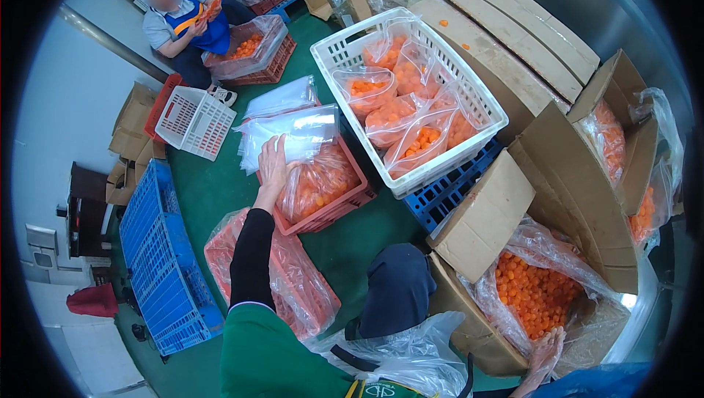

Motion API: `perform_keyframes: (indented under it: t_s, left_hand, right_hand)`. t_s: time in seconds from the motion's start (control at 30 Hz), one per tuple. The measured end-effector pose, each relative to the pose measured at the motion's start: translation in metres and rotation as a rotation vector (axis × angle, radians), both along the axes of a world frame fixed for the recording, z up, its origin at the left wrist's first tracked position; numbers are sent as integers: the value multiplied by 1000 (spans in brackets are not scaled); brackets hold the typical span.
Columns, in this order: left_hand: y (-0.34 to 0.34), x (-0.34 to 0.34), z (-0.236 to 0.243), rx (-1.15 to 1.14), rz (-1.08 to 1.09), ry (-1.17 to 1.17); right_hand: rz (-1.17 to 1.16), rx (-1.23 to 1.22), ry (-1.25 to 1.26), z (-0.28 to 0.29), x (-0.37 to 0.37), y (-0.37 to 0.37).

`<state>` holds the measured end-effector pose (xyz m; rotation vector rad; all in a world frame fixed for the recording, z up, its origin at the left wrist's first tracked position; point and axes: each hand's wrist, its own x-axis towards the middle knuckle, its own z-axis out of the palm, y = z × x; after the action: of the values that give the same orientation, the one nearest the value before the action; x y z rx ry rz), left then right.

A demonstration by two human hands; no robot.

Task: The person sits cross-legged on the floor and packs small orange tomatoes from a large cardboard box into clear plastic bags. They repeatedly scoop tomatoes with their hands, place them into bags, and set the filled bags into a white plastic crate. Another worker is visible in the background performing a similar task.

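While the left hand (273,160) lies flat and open on a stack of clear plastic bags (290,130) atop a red crate (334,211), the right hand (544,350), fingers loosely spread, rests at the near rim of a lined cardboard box (477,336) of small orange balls (535,292). Beyond, on the green floor (352,244), a white crate (469,101) holds filled bags; a seated co-worker (183,28) works at the far-left corner.
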<state>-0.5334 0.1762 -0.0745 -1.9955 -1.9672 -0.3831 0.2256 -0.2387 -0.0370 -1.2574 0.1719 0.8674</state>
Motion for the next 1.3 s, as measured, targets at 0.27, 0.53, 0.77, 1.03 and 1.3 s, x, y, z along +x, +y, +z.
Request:
perform_keyframes:
  t_s: [0.27,0.53,0.77,1.03,1.3]
  left_hand:
    - [-5,-21,1,-106,-1,-88]
    - [5,-31,-18,-97,-52,-117]
    - [4,-33,-29,-141,-45,-60]
    - [7,-28,-11,-214,126,155]
    - [-3,-33,42,-282,-10,116]
  right_hand:
    - [24,77,-21,-22,23,-19]
    - [1,59,-44,-15,11,-11]
    - [-1,114,-10,-19,17,-16]
    - [2,113,-26,-12,12,-11]
    - [40,101,-29,-24,21,-18]
